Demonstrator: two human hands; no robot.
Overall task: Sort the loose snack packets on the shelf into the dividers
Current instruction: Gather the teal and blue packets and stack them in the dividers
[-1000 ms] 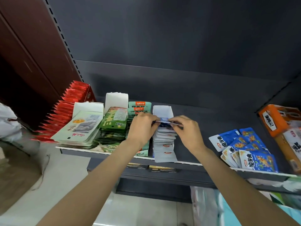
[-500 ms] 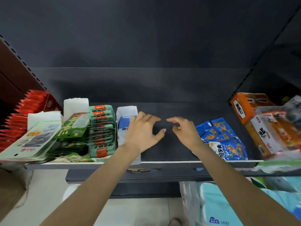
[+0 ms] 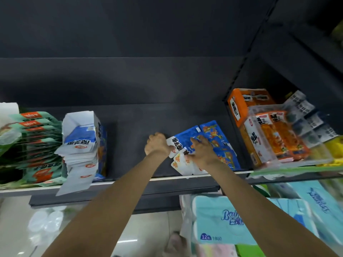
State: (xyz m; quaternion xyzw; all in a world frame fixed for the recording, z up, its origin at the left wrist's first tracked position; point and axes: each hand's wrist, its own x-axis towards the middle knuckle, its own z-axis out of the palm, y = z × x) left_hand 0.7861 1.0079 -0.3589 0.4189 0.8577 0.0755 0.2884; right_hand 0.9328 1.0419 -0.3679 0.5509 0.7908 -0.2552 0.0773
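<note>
From the head camera, the whole picture is a little blurred, so the small print on the packets cannot be read. The left hand [image 3: 157, 144] is seen from the back; its fingers curl at the left edge of the loose blue packets [image 3: 202, 145], but they are hidden behind the hand, so I cannot tell if they really grasp a packet. The right hand [image 3: 201, 152] lies on top of the same pile with fingers spread and fairly straight, pressing the packets flat. It covers the middle of the pile.

The packets are flat, glossy foil pouches, blue with white corners, fanned on the dark matte shelf [image 3: 133, 127] at about 3 o'clock from the picture's centre.

At 9 o'clock stands a white cardboard divider box [image 3: 79, 119], open on top, holding a row of the same blue and white packets [image 3: 79, 145]; the front ones spill over the shelf edge. Left of it are green packets [image 3: 37, 141], cut off by the frame. At 2 o'clock an orange carton [image 3: 239, 102] and a clear plastic tray [image 3: 274, 134] hold orange snacks. Below the shelf, tissue packs [image 3: 222, 219] are partly hidden by the right arm.
</note>
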